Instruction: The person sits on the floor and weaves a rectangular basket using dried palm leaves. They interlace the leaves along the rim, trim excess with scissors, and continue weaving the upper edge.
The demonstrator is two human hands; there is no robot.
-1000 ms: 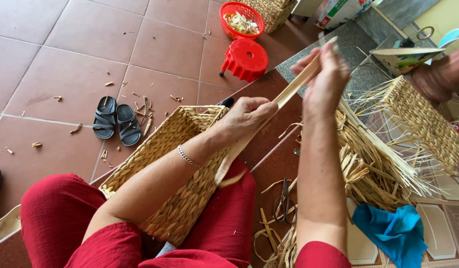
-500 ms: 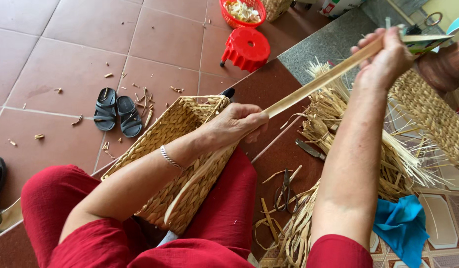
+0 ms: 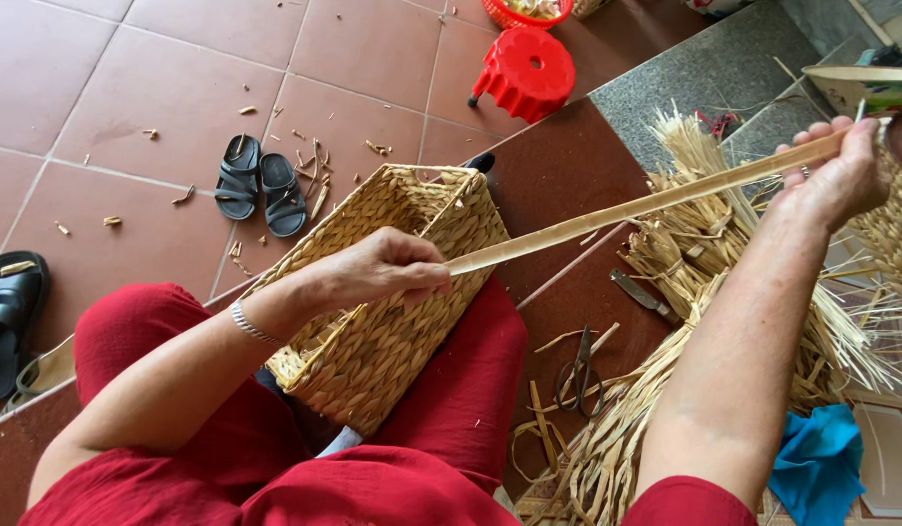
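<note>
Left hand [image 3: 387, 268] pinched tight on one end of a long flat strip [image 3: 636, 206], right hand [image 3: 836, 175] gripping the other end, and the strip runs taut and straight between them, rising toward the right hand. It is pale tan, smooth, even in width. Right under the left hand sits the woven basket [image 3: 392, 292] on the lap, tilted, its open rim pointing away, the weave thick and golden. Between the two hands there is open air over dark red floor. Below the right forearm things get crowded: a heap of loose straw [image 3: 685, 253], a pair of scissors [image 3: 577, 375] and a knife [image 3: 641, 294] lying on the floor. Beyond the left hand, well apart, a pair of black sandals [image 3: 259, 185] and a red stool [image 3: 524, 70] stand on open tile.
</note>
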